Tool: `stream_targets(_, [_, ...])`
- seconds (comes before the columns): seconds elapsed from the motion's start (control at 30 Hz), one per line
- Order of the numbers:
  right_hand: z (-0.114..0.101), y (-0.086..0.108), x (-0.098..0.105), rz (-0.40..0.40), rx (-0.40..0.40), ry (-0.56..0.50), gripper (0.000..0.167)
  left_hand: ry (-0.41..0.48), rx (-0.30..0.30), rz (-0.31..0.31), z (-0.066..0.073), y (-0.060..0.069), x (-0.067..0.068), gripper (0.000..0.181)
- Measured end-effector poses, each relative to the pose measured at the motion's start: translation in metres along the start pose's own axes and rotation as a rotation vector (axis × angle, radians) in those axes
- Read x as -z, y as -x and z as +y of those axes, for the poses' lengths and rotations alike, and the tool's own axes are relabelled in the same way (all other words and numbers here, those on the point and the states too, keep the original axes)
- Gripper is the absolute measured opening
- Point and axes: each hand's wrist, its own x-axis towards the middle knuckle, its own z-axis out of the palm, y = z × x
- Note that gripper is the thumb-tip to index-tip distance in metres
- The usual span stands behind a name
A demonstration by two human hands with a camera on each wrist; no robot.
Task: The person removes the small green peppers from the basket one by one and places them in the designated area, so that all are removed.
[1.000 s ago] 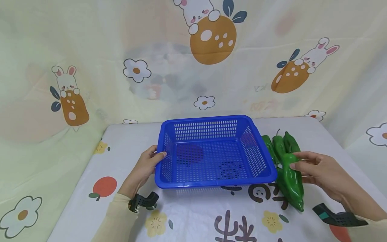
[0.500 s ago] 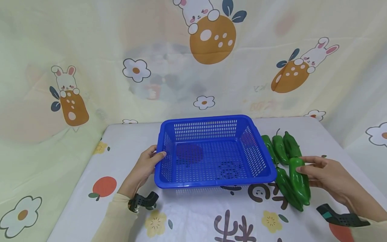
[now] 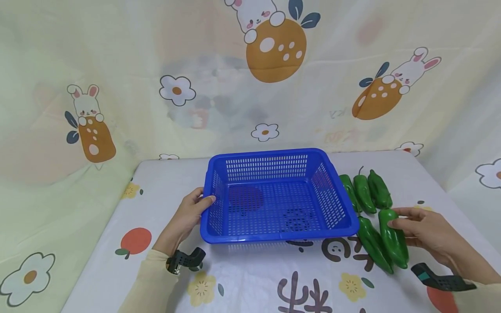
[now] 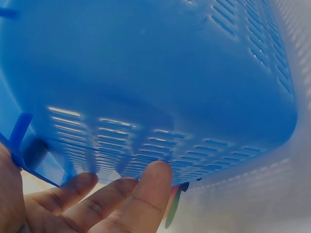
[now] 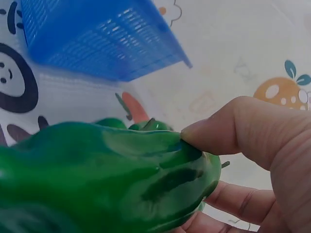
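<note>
A blue plastic basket (image 3: 274,238) with slotted walls stands mid-table, nothing inside it. My left hand (image 3: 192,209) grips its left rim, thumb over the edge; in the left wrist view the fingers (image 4: 150,194) lie against the outer wall. To the basket's right, my right hand (image 3: 424,230) pinches the upper end of a green pepper (image 3: 393,239) between thumb and fingers. The right wrist view has this pepper (image 5: 112,179) large in front, thumb on top. Close along its left side lies another green pepper (image 3: 373,243).
Several more green peppers (image 3: 364,193) lie behind, beside the basket's right wall, one partly hidden by the rim. A white patterned cloth (image 3: 242,278) covers the table, and a printed curtain (image 3: 219,130) hangs behind its back edge.
My right hand has moved the pepper to the right and slightly toward me, off the pepper it was overlapping, so they now lie side by side. The left hand and basket have stayed put.
</note>
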Motion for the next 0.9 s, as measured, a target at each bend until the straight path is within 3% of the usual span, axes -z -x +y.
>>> stream_targets(0.47, [0.016,-0.013,-0.003,-0.01,-0.05,0.059,0.071,-0.007,0.003,0.001,0.003,0.001,-0.001,0.048])
stream_targets(0.9, [0.021,-0.016,-0.007,-0.001,-0.046,0.059,0.068,-0.008,0.003,0.006,0.001,0.001,-0.001,0.047])
